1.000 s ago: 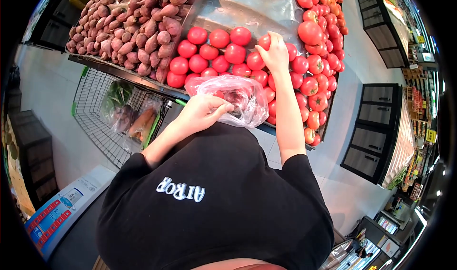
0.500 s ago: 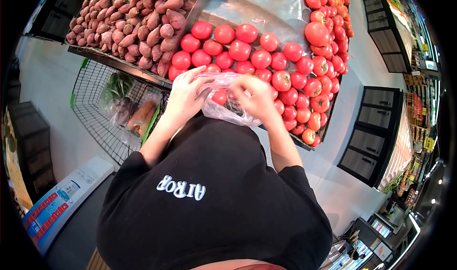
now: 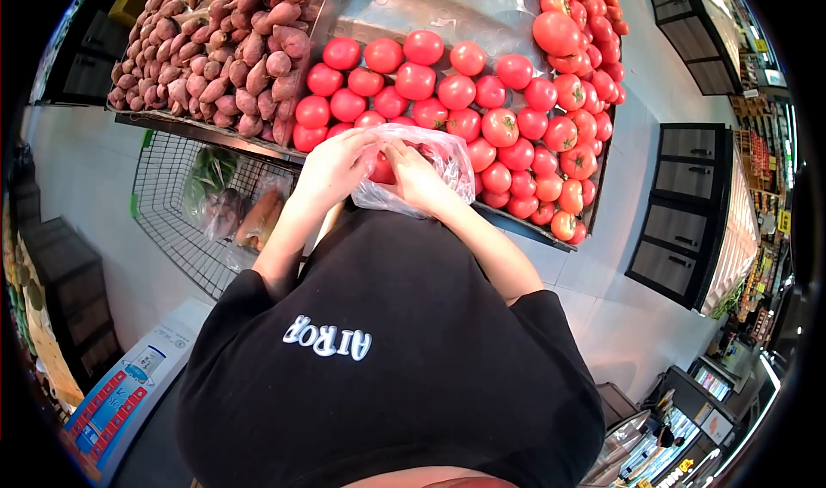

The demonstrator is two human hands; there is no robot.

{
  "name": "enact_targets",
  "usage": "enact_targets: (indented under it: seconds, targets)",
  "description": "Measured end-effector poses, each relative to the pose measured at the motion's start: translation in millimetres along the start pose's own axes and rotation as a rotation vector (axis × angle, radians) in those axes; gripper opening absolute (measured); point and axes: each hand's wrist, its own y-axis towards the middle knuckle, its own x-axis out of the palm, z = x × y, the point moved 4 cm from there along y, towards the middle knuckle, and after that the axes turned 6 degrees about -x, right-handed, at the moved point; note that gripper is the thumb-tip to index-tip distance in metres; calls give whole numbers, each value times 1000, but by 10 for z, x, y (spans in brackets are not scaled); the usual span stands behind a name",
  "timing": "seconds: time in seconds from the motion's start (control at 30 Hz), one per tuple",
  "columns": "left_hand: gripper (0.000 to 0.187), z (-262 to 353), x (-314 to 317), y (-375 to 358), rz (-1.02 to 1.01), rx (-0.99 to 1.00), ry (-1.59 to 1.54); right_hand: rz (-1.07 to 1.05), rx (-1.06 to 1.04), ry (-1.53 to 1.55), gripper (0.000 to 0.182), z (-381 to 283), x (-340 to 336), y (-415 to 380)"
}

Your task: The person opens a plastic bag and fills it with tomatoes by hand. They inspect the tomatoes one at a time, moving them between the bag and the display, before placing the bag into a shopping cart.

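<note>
A clear plastic bag (image 3: pixel 454 168) is held in front of my black shirt, at the near edge of the tomato display. Inside it a red tomato (image 3: pixel 381 171) shows between my hands. My left hand (image 3: pixel 334 170) grips the left side of the bag near its mouth. My right hand (image 3: pixel 415 178) lies over the bag's mouth, fingers bent and pressed on the plastic close to my left fingers; its fingertips are partly hidden. Just beyond the bag, loose tomatoes (image 3: pixel 416 81) lie in rows.
Sweet potatoes (image 3: pixel 206 84) are heaped on the left of the display. Below them stands a wire shopping cart (image 3: pixel 168 191) with bagged greens (image 3: pixel 209 174) and bagged carrots (image 3: pixel 258 221). Dark cabinets (image 3: pixel 680 213) stand across the aisle on the right.
My right hand has moved left and down from above the bag onto its mouth, beside my left hand. The display has shifted slightly left in view.
</note>
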Motion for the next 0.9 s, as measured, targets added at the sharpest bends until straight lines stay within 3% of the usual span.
enact_targets:
  seconds: [0.2, 0.3, 0.43, 0.57, 0.7, 0.8, 0.83, 0.9]
  targets:
    - [30, -58, 8, 9, 82, 39, -29, -27, 104, 86, 61, 48, 102, 38]
    - [28, -10, -30, 6, 76, 45, -31, -29, 159, 134, 66, 26, 60, 80]
    - [27, -40, -88, -11, 84, 39, -35, 92, 181, 139, 70, -178, -207, 4]
    - [27, -75, -155, -49, 94, 38, -37, -24, 242, 358, 69, -293, -588, -108]
    - [30, -1, -168, -52, 47, 107, -84, 258, 180, 293, 84, -366, -861, -401]
    - [37, 176, -198, -26, 51, 206, -102, 334, 161, 595, 90, -386, -922, -524]
    - [40, 260, -219, -14, 50, 240, -103, 378, 92, 566, 79, -376, -932, -532]
    - [44, 476, -273, -14, -2, 298, -189, 295, 207, 1110, 71, -442, -948, -560]
